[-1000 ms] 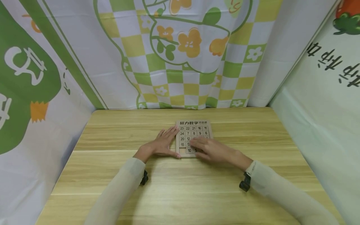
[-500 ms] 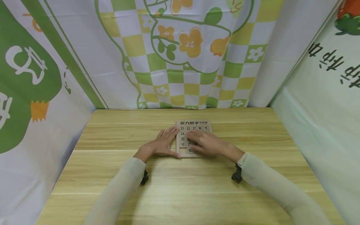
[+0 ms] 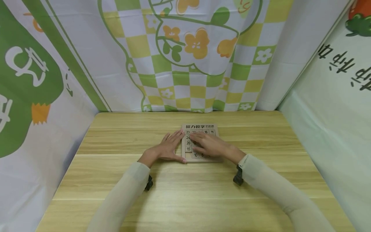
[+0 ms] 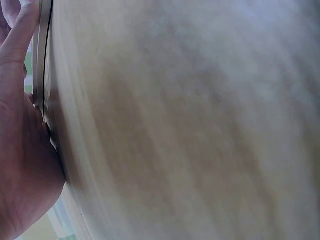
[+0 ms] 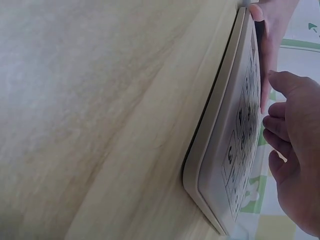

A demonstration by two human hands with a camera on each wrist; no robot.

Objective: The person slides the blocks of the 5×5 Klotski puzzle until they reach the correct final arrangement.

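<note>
A wooden number slide puzzle (image 3: 200, 126) lies flat in the middle of the table, its tiles marked with black numbers. My left hand (image 3: 166, 150) is spread along the puzzle's left side, fingertips at its upper left edge and thumb at the lower left corner. Over the tiles lies my right hand (image 3: 213, 145), its fingertips close to the 24 tile (image 3: 187, 137) and covering several others. An open slot (image 3: 188, 155) shows at the lower left, below the 15 tile (image 3: 188, 149). In the right wrist view, the right fingers (image 5: 276, 129) are loosely bent above the number face.
The puzzle rests on a light wood-grain table (image 3: 185, 193). A patterned cloth (image 3: 185, 83) hangs behind the table's far edge, with white printed cloth on both sides. Each wrist wears a small black device, like the right wrist camera (image 3: 238, 176).
My right hand has moved up and left over the puzzle, from near the 17 tile to the upper rows beside 24. The left hand has stayed in place.
</note>
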